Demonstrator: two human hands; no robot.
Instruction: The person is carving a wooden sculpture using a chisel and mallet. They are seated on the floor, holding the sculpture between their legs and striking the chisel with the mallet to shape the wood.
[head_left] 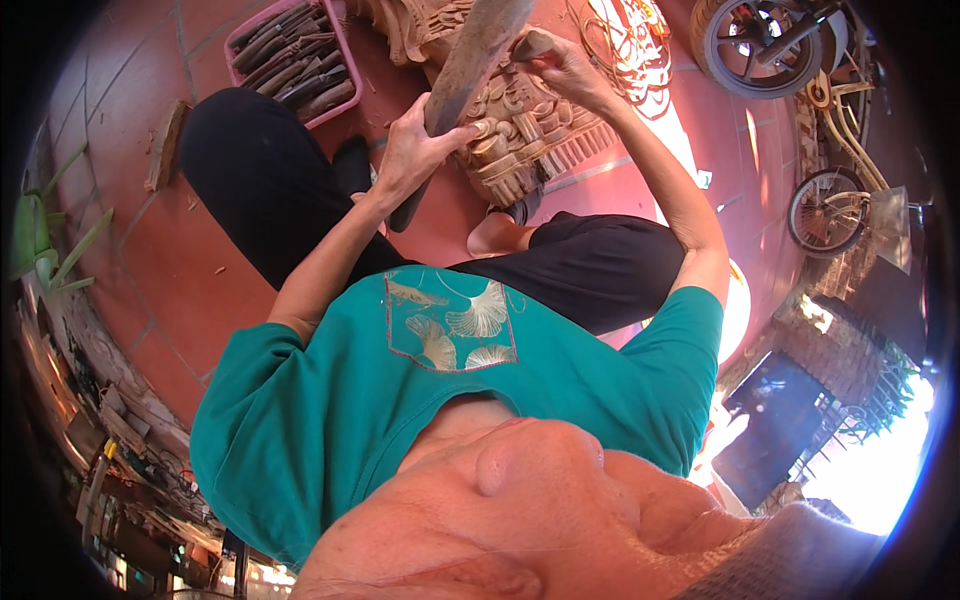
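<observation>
My left hand (415,150) is wrapped round a long, flat, grey-brown board-like piece (470,65), its thumb lying across the near side. This piece slants from beside my leg up past the top edge of the view. Close to its right edge, my right hand (568,72) pinches a small, dark grey, wedge-shaped piece (537,45); I cannot make out its exact kind. Under and behind both hands rests a carved wooden block (545,130) with raised ornament and a ribbed edge. It lies between my bent legs.
A pink plastic basket (357,88) full of wood-handled carving tools (290,60) stands at the upper left. A wood offcut (165,145) lies on the red tiles. Coiled cable (630,45) is at the upper right, near a motorbike wheel (757,45) and a bicycle wheel (826,212).
</observation>
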